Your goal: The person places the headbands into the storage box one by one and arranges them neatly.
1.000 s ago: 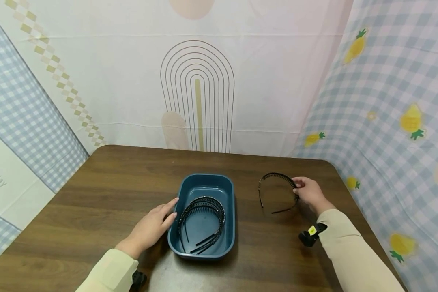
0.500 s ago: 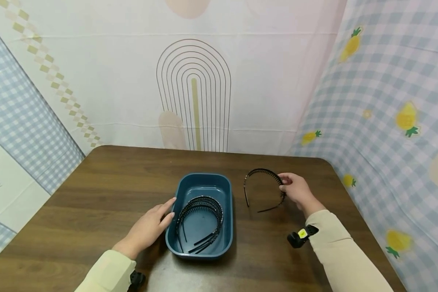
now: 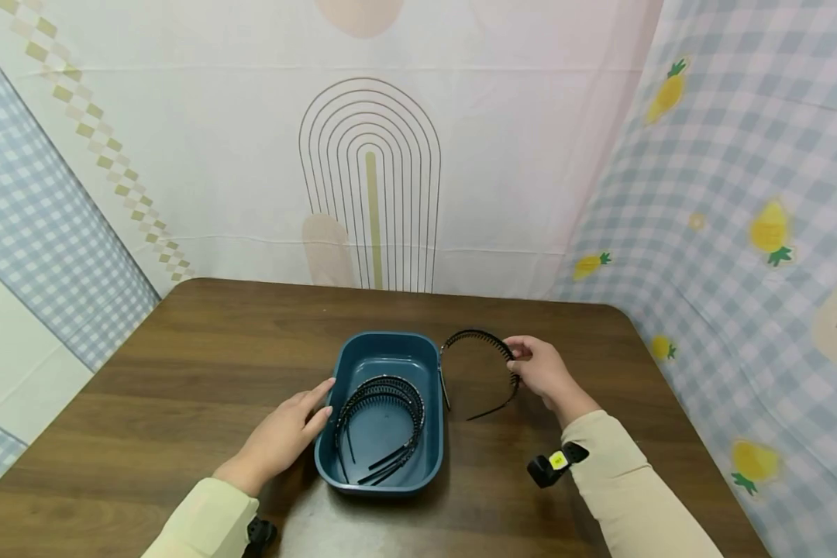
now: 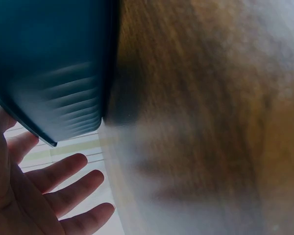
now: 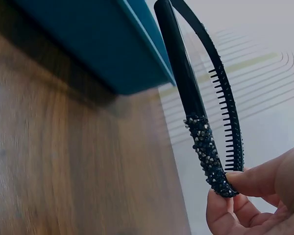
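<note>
Between thumb and fingers, my right hand [image 3: 540,373] pinches a black headband [image 3: 479,334] by its right side. In the right wrist view the headband [image 5: 206,142] shows dark sparkling stones and a row of comb teeth. Its left arm overlaps the right rim of a blue rectangular bin [image 3: 441,434] in the head view. Inside the bin lie several similar black headbands [image 3: 418,399], nested together with their ends toward me. My left hand [image 3: 282,435] rests its fingertips at the bin's left rim, the other fingers spread loosely in the left wrist view.
The bin stands on a brown wooden table [image 3: 181,372] with rounded far corners. A pale printed cloth [image 3: 516,155] hangs behind the table, and a blue checked cloth [image 3: 725,256] with pineapples hangs along the right side.
My right hand has carried the headband leftward across the table, from well right of the bin to the bin's right rim. The left hand stays at the rim.
</note>
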Available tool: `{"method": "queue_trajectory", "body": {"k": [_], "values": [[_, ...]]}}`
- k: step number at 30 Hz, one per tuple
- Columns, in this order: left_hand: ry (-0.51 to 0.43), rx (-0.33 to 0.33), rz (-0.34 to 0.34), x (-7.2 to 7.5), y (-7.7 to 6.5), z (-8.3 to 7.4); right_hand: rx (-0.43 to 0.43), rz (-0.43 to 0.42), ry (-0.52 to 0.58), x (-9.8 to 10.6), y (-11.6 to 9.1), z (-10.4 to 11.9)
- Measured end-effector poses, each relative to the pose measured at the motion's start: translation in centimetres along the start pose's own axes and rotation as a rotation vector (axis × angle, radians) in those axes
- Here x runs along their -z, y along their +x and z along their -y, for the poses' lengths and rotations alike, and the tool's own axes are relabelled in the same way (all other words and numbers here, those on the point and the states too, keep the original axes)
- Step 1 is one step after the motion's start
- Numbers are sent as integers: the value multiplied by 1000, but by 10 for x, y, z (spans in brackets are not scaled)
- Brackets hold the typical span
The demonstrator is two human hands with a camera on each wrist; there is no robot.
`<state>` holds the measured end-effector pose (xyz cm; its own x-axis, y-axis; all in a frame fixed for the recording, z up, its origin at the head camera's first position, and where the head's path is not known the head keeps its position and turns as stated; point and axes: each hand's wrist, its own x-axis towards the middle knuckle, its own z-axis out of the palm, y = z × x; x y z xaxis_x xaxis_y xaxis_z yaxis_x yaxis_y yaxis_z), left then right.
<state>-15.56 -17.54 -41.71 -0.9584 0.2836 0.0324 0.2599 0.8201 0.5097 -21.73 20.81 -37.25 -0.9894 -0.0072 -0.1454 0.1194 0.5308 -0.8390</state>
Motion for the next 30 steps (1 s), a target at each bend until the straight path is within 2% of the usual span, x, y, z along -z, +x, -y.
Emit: {"method": "queue_trajectory", "body": {"k": [17, 30], "values": [[12, 12, 10, 1, 1, 0, 32, 39, 61, -34, -6, 24], [21, 11, 1, 1, 1, 0, 58, 22, 56, -58, -8, 41]]}}
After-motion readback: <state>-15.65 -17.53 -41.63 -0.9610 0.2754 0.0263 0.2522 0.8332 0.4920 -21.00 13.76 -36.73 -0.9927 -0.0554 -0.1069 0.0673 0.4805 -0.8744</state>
